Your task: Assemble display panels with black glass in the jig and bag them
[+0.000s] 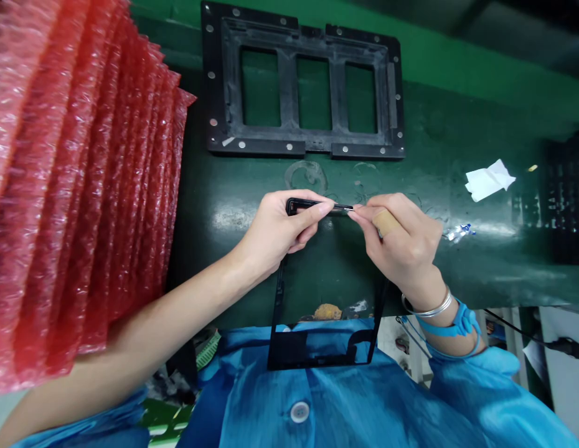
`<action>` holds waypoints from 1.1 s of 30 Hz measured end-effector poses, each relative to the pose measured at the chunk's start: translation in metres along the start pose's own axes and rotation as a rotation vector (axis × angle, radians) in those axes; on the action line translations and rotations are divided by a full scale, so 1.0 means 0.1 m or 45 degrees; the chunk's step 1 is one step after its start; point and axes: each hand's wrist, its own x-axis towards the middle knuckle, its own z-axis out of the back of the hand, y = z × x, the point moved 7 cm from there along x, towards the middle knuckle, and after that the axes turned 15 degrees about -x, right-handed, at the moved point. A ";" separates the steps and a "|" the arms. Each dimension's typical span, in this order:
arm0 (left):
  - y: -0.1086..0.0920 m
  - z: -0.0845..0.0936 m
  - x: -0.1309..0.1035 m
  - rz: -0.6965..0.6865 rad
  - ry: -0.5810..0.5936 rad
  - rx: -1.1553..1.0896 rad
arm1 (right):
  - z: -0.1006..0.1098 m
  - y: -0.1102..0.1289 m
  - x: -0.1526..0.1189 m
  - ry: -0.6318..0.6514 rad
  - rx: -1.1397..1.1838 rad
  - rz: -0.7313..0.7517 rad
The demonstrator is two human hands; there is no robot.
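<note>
A thin black rectangular frame (pixel 277 298) with an open middle extends from my hands down over the table's near edge, against the blue clothing. My left hand (pixel 289 223) pinches its top bar near the upper left corner, thumb on top and fingers curled below. My right hand (pixel 398 233), with a tan bandage on one finger, is closed at the right part of the same bar. Its thumb and fingertips press together on a small part too tiny to make out. The fingertips of both hands are close together but apart.
A black fixture (pixel 312 140) with three openings lies beyond my hands on the green table (pixel 439 137). Stacked red bubble wrap (pixel 84 186) fills the left side. White paper (pixel 489 180) and a crumpled clear scrap (pixel 459 233) lie at the right.
</note>
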 end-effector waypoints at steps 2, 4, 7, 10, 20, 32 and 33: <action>-0.01 0.00 0.00 -0.010 -0.006 0.004 | 0.01 -0.02 -0.01 -0.013 0.024 -0.030; -0.01 -0.01 -0.01 -0.017 -0.018 0.004 | 0.02 -0.07 -0.01 -0.024 0.070 -0.070; -0.02 -0.01 -0.01 -0.021 -0.025 -0.004 | 0.06 -0.15 -0.02 -0.054 0.150 -0.132; -0.03 -0.01 -0.01 -0.033 -0.028 0.000 | 0.12 -0.21 -0.02 -0.081 0.181 -0.177; -0.03 0.00 -0.02 -0.040 -0.055 0.019 | 0.55 -0.63 -0.19 -0.514 0.128 -0.541; -0.03 0.01 -0.01 -0.031 -0.017 0.033 | 0.11 -0.31 -0.02 0.113 0.278 -0.245; -0.03 0.00 -0.01 -0.030 -0.015 0.031 | 0.07 -0.25 -0.01 0.131 0.266 -0.214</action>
